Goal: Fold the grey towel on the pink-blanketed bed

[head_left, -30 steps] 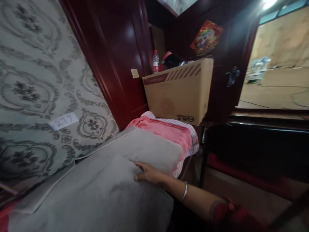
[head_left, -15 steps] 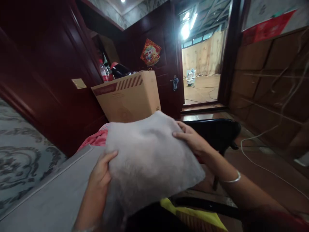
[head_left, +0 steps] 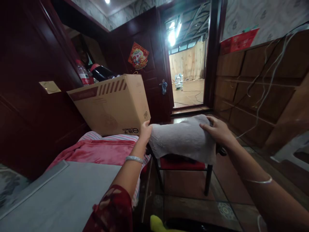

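A light grey, soft-looking cloth (head_left: 181, 140) hangs over the backrest of a black chair with a red seat (head_left: 182, 164). At the cloth's upper left corner my left hand (head_left: 145, 131) is closed, thumb on top, gripping its edge. My right hand (head_left: 218, 130) grips the upper right side of the same cloth, thumb over the front and fingers behind. Most of the chair's backrest is hidden under the cloth.
Left of the chair, a cardboard box (head_left: 108, 109) holding bottles stands by a pink blanket (head_left: 96, 151) and a grey board-like surface (head_left: 67, 193). A dark red door (head_left: 137, 29) stands by a doorway. White cables (head_left: 265, 87) hang at right, above a white plastic stool (head_left: 294, 151).
Both hands have carried the cloth forward and right, from above the grey surface to the chair's backrest, where it now hangs. The view has shifted, showing more floor.
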